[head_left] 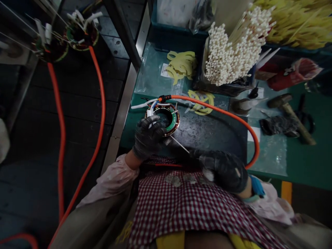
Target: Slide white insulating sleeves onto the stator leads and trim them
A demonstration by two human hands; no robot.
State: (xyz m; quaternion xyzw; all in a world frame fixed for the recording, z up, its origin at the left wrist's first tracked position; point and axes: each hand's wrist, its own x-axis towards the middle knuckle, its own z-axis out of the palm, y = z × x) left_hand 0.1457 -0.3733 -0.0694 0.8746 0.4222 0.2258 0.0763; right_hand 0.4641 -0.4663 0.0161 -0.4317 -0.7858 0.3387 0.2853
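Head view: the gloved left hand (148, 136) grips the green-ringed round wound stator (166, 119) at the green counter (298, 162) edge; the gloved right hand (223, 169) pinches a thin white tie (179, 144). A hard tug could tip the stator off.

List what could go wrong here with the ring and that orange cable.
1. The left hand grips only one side of the wound ring; a pull from the right hand on the thin white tie could tip it.
2. The orange cable loops across the bench and might snag the hammer.
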